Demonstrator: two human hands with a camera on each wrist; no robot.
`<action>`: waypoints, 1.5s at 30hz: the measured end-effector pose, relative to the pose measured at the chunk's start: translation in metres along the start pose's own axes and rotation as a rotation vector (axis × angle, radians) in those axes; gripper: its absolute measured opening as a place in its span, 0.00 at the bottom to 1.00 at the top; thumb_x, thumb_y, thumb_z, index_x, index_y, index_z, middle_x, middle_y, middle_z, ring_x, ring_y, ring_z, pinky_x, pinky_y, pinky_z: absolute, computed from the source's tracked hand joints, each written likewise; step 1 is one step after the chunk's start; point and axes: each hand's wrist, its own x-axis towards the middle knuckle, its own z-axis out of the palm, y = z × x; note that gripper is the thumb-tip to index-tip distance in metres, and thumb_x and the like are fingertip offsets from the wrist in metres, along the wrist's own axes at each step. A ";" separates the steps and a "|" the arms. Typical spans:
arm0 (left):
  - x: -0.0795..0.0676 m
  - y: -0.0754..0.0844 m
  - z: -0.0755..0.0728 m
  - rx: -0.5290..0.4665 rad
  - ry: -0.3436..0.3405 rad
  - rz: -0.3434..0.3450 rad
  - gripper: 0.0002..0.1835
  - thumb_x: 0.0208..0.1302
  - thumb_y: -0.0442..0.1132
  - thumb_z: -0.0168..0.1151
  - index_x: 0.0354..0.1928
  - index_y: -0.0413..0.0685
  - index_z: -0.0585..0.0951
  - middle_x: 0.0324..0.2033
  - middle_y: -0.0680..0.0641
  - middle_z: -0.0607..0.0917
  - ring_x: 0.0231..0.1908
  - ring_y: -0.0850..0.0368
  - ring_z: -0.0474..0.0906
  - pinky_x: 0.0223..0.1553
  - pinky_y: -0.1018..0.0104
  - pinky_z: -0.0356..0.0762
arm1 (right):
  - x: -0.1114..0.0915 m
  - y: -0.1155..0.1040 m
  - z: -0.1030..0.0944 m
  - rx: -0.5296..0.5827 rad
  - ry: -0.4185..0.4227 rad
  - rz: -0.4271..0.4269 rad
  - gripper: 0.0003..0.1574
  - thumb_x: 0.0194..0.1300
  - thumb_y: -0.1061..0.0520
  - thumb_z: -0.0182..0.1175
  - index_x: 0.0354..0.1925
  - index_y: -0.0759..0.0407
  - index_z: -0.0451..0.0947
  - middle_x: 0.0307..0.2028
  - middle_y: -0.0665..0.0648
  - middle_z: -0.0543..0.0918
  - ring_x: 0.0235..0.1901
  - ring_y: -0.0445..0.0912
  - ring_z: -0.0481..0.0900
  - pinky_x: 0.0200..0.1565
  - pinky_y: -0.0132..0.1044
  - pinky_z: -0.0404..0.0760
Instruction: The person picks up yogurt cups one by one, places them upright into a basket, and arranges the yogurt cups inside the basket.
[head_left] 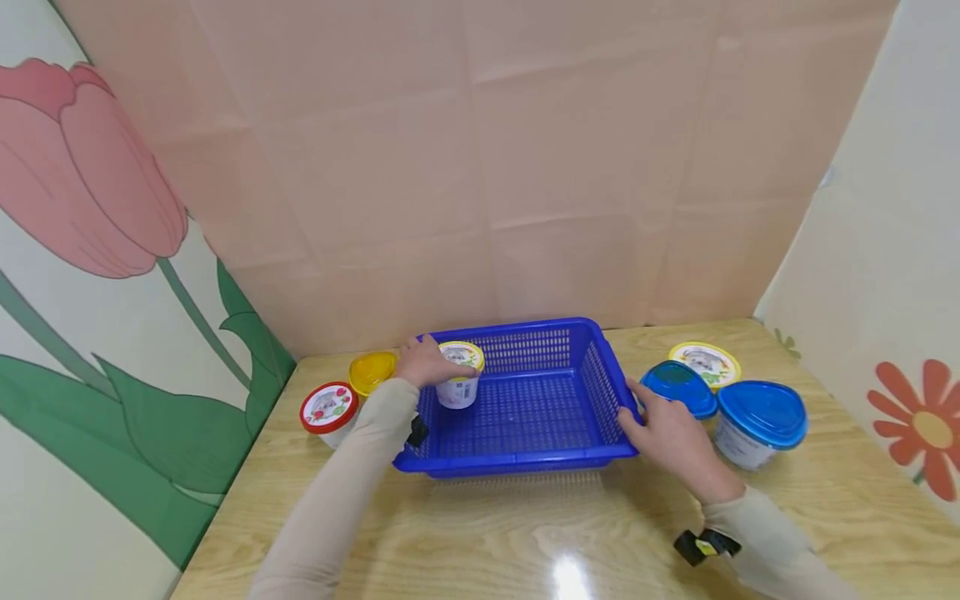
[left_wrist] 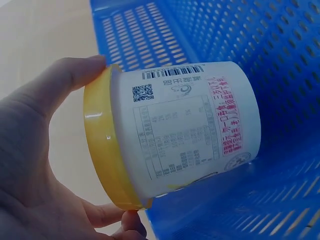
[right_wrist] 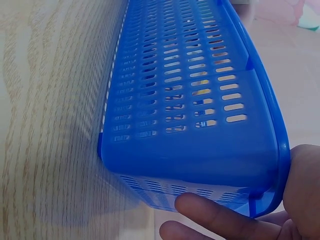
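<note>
A white plastic tub [head_left: 457, 393] with a yellow-rimmed lid is held over the left end of a blue slotted basket [head_left: 525, 408]. My left hand [head_left: 426, 363] grips this tub by its lid. In the left wrist view, thumb and fingers lie around the yellow rim, and the tub's printed side [left_wrist: 190, 120] faces the camera. Whether its base touches the basket floor I cannot tell. At the basket's right end, my right hand [head_left: 671, 442] holds the rim. The right wrist view shows fingers [right_wrist: 215, 215] against the basket's outer wall [right_wrist: 190, 155].
Left of the basket stand a red-lidded tub [head_left: 330, 408] and a yellow-lidded container [head_left: 372, 371]. On the right are a yellow-rimmed tub [head_left: 707, 363], a blue-lidded container [head_left: 678, 388] and a larger blue-lidded tub [head_left: 762, 414]. Walls border the wooden table [head_left: 480, 542] behind and at both sides.
</note>
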 end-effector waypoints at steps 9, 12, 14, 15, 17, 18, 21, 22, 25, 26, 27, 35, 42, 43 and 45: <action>0.005 0.000 0.009 0.046 0.015 -0.006 0.60 0.31 0.74 0.69 0.60 0.38 0.65 0.53 0.35 0.67 0.54 0.41 0.62 0.53 0.51 0.68 | 0.001 0.002 0.000 0.003 -0.021 0.016 0.39 0.67 0.47 0.48 0.69 0.64 0.54 0.15 0.52 0.73 0.11 0.43 0.70 0.14 0.34 0.65; 0.005 0.002 0.010 0.047 0.022 -0.009 0.59 0.31 0.72 0.70 0.60 0.37 0.65 0.53 0.35 0.66 0.54 0.41 0.62 0.54 0.50 0.67 | 0.001 0.002 0.000 0.005 -0.024 0.016 0.39 0.67 0.47 0.48 0.69 0.65 0.54 0.15 0.52 0.73 0.12 0.43 0.70 0.14 0.34 0.66; 0.004 0.002 0.010 0.052 0.022 -0.012 0.59 0.31 0.72 0.70 0.61 0.37 0.65 0.54 0.35 0.66 0.54 0.41 0.62 0.54 0.50 0.66 | 0.001 0.002 0.000 0.007 -0.029 0.018 0.40 0.67 0.47 0.48 0.69 0.65 0.54 0.16 0.52 0.74 0.12 0.43 0.70 0.14 0.34 0.66; 0.004 0.002 0.010 0.054 0.021 -0.012 0.59 0.32 0.72 0.70 0.61 0.37 0.65 0.54 0.35 0.66 0.54 0.41 0.62 0.55 0.51 0.66 | 0.001 0.002 0.000 0.006 -0.031 0.018 0.40 0.67 0.47 0.48 0.69 0.65 0.54 0.16 0.52 0.74 0.12 0.43 0.70 0.14 0.34 0.66; 0.004 0.002 0.010 0.066 0.020 -0.011 0.59 0.32 0.73 0.70 0.61 0.37 0.65 0.54 0.35 0.67 0.54 0.41 0.62 0.55 0.51 0.66 | 0.002 0.001 0.000 0.009 -0.036 0.018 0.40 0.67 0.46 0.48 0.70 0.65 0.54 0.17 0.52 0.75 0.12 0.43 0.71 0.15 0.34 0.66; 0.004 0.002 0.010 0.074 0.022 -0.007 0.59 0.32 0.73 0.69 0.60 0.37 0.65 0.53 0.36 0.67 0.54 0.41 0.62 0.55 0.52 0.66 | 0.002 0.001 0.000 0.011 -0.038 0.019 0.40 0.67 0.46 0.48 0.70 0.65 0.54 0.17 0.53 0.76 0.12 0.43 0.71 0.14 0.34 0.66; 0.005 0.000 0.009 0.101 0.032 0.009 0.58 0.31 0.74 0.69 0.58 0.37 0.67 0.52 0.36 0.68 0.53 0.42 0.62 0.55 0.52 0.65 | 0.002 0.001 -0.001 0.014 -0.041 0.018 0.40 0.67 0.46 0.48 0.69 0.65 0.54 0.20 0.54 0.77 0.12 0.43 0.71 0.14 0.34 0.66; 0.006 0.000 0.009 0.110 0.035 0.015 0.58 0.31 0.74 0.69 0.58 0.36 0.68 0.52 0.36 0.69 0.53 0.42 0.62 0.55 0.52 0.64 | 0.002 0.001 -0.001 0.015 -0.041 0.016 0.40 0.67 0.46 0.48 0.69 0.65 0.54 0.21 0.55 0.78 0.12 0.43 0.71 0.14 0.34 0.66; 0.009 -0.004 0.010 0.145 0.037 0.030 0.56 0.31 0.74 0.68 0.56 0.36 0.71 0.50 0.36 0.70 0.52 0.41 0.63 0.56 0.52 0.62 | 0.002 0.001 -0.001 0.010 -0.030 0.006 0.39 0.67 0.46 0.49 0.69 0.65 0.55 0.25 0.57 0.81 0.14 0.43 0.72 0.14 0.35 0.66; 0.010 -0.005 0.011 0.153 0.035 0.031 0.55 0.31 0.74 0.68 0.55 0.37 0.71 0.50 0.36 0.71 0.52 0.41 0.63 0.56 0.52 0.62 | 0.002 0.001 -0.002 0.009 -0.028 0.004 0.39 0.67 0.46 0.49 0.69 0.65 0.55 0.24 0.57 0.81 0.13 0.43 0.72 0.14 0.35 0.66; 0.011 -0.006 0.011 0.154 0.033 0.029 0.55 0.31 0.74 0.68 0.54 0.37 0.72 0.50 0.37 0.71 0.51 0.41 0.63 0.56 0.51 0.62 | 0.002 0.001 -0.001 0.006 -0.024 0.002 0.39 0.67 0.46 0.49 0.69 0.65 0.56 0.24 0.57 0.81 0.13 0.43 0.72 0.14 0.35 0.66; 0.010 -0.007 0.009 0.138 0.010 0.011 0.54 0.32 0.73 0.68 0.54 0.38 0.72 0.47 0.38 0.70 0.50 0.43 0.62 0.50 0.54 0.65 | 0.003 0.000 -0.002 -0.002 -0.016 -0.005 0.39 0.67 0.47 0.49 0.68 0.67 0.57 0.31 0.63 0.83 0.18 0.44 0.74 0.16 0.36 0.68; 0.007 -0.006 0.006 0.142 -0.005 0.002 0.53 0.34 0.73 0.68 0.56 0.39 0.71 0.48 0.40 0.69 0.50 0.44 0.61 0.49 0.54 0.68 | 0.004 0.000 -0.003 0.001 -0.029 0.005 0.39 0.67 0.46 0.49 0.68 0.66 0.56 0.38 0.69 0.83 0.22 0.46 0.76 0.17 0.35 0.69; 0.007 -0.006 0.006 0.145 -0.006 0.005 0.53 0.34 0.73 0.68 0.56 0.40 0.71 0.48 0.40 0.69 0.50 0.44 0.61 0.49 0.54 0.68 | 0.004 0.000 -0.003 0.002 -0.029 0.006 0.39 0.67 0.46 0.49 0.68 0.66 0.56 0.37 0.69 0.83 0.22 0.46 0.76 0.17 0.35 0.70; 0.006 -0.005 0.006 0.145 -0.006 0.015 0.53 0.34 0.72 0.69 0.56 0.40 0.71 0.48 0.39 0.70 0.51 0.43 0.62 0.50 0.53 0.68 | 0.003 0.000 -0.002 0.000 -0.024 0.005 0.39 0.67 0.47 0.49 0.68 0.66 0.56 0.38 0.69 0.83 0.22 0.46 0.76 0.17 0.35 0.70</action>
